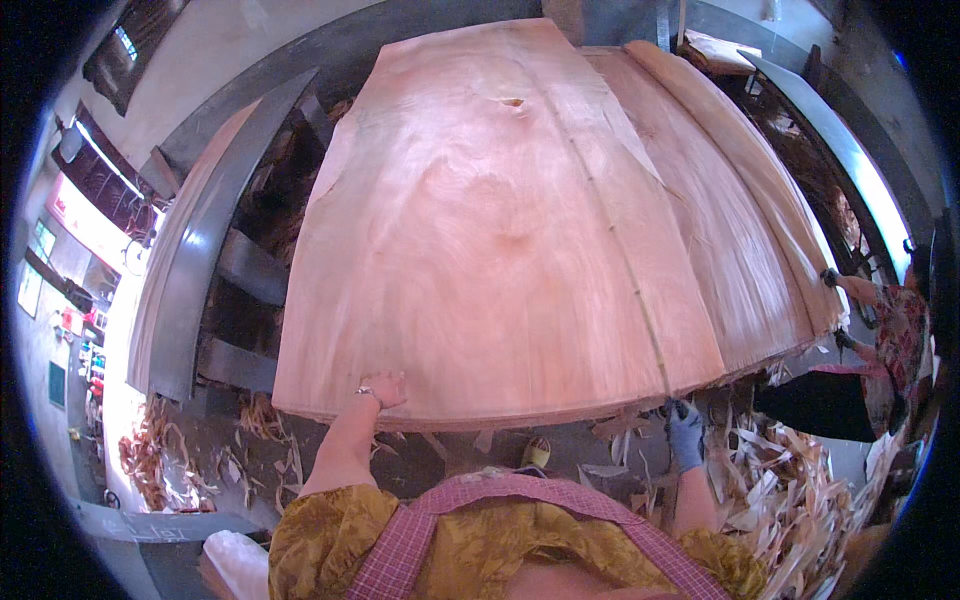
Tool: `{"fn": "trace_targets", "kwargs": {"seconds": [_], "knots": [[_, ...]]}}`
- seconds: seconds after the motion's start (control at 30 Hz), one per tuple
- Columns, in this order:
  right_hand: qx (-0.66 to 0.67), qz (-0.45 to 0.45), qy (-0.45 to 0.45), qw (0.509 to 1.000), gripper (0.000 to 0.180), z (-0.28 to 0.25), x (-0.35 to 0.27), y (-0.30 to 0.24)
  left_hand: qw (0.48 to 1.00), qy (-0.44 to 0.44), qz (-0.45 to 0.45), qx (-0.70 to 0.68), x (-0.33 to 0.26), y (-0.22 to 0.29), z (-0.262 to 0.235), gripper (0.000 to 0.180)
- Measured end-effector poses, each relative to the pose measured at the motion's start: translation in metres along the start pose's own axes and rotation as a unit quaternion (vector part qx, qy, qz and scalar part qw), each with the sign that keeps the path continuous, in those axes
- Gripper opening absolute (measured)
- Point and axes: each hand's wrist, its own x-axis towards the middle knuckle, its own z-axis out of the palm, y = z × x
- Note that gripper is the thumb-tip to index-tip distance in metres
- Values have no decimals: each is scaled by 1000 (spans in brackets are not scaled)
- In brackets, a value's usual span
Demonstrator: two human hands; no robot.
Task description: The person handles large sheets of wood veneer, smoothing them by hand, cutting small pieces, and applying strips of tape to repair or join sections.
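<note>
Workshop floor [400,466] was strewn w/ wood shavings [790,490], L & R. Big thin wood sheet [470,230] lay atop a stack [735,220], mid-view. L hand [388,388], bare, was spread palm-down near sheet's front edge, gripping nothing. R hand [685,428], blue-gloved, was closed on near end of long thin stick [612,228] lying across sheet.

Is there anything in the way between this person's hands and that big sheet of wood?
Nothing visible blocks the left hand, which rests on the wood sheet by its near edge. On the right, a long thin stick runs across the sheet to the gloved right hand.
</note>
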Motion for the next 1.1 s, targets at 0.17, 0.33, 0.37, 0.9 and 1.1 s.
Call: {"fn": "trace_targets", "kwargs": {"seconds": [0.17,0.33,0.37,0.9,1.1], "knots": [[157,216,-183,946,15,-75,-50,-78,1000,8,14,-14,16,9,-5,73],[207,304,-271,890,23,-66,-99,-118,995,63,79,-15,26,-33,30,70],[205,282,-229,909,22,-67,-109,-126,995,65,74,-32,25,-27,25,64],[199,291,-198,915,25,-78,-180,-253,934,256,111,-222,-61,-4,61,78],[415,271,-188,848,32,-7,-126,-318,824,418,122,-362,-99,-24,113,50]]}}
